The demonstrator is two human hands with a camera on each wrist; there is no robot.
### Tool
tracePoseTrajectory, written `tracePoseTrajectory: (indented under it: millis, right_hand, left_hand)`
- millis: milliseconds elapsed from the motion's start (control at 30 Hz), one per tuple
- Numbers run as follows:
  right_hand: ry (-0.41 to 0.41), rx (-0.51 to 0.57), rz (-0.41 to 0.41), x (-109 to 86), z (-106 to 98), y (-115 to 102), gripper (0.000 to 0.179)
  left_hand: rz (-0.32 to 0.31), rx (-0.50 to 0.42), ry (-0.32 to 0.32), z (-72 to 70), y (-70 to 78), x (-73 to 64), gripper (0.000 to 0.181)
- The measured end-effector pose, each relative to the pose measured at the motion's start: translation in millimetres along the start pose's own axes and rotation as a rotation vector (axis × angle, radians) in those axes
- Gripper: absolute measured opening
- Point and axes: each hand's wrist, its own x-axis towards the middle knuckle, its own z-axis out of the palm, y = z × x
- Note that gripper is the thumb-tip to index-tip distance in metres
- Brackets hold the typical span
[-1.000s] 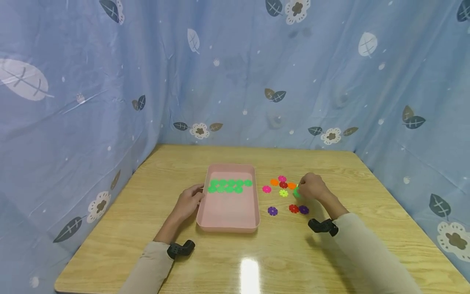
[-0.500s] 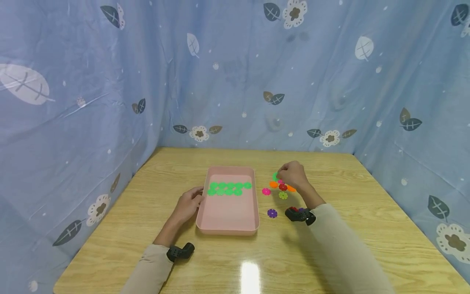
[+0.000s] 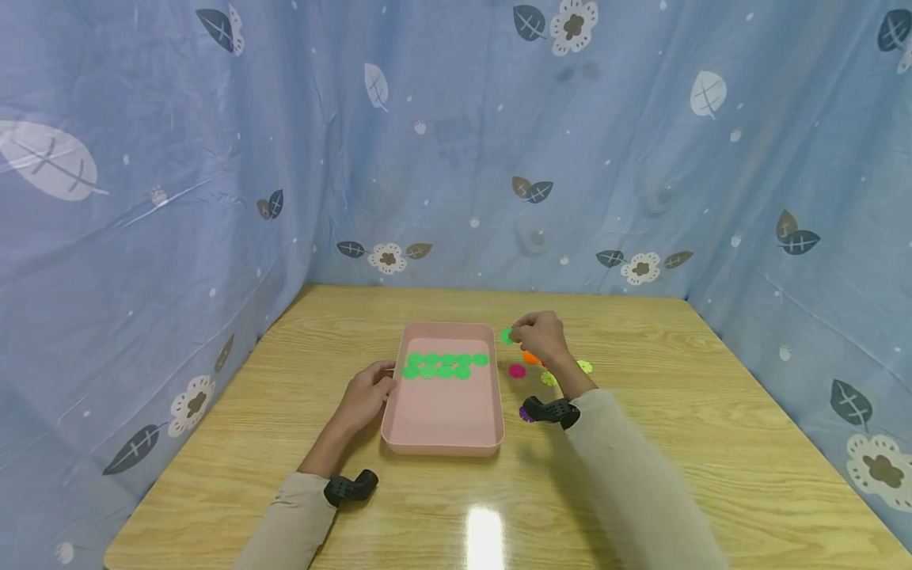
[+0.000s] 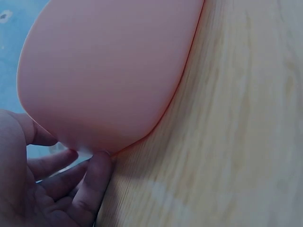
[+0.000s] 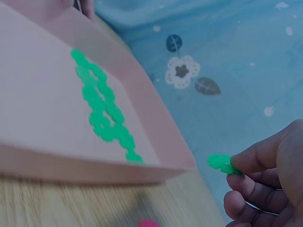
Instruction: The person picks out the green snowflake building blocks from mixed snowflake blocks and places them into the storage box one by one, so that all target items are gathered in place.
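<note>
My right hand pinches a green flower-shaped plastic disc between thumb and forefinger, beyond the loose pieces and just right of the pink tray. In the right wrist view the disc is held apart from the tray's corner. Inside the tray lie two rows of similar green discs, flat and close together. My left hand rests at the tray's left side. Its fingertips touch the outer wall low down, close to the table.
Right of the tray lie loose discs: pink, orange, yellow and purple. Another yellow disc lies right of my forearm, which hides other pieces. A blue patterned curtain surrounds the wooden table.
My right hand has moved left from the far side of the loose discs towards the tray, carrying the green disc. My left hand and the tray have stayed in place.
</note>
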Motion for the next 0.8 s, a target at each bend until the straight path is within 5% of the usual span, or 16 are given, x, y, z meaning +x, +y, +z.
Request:
tracePoseTrajectory:
  millis: [300,800]
  right_hand:
    - [-0.034,-0.042,-0.051,6.6,26,-16,0.016]
    - [-0.269,-0.309,-0.031,12.4,50,-25,0.018]
  left_hand:
    - [-0.017,-0.010,0.009,1.2,-1.1,3.1,0.046]
    - [-0.015,0.016,0.003,-1.3,-0.8,3.7,0.047]
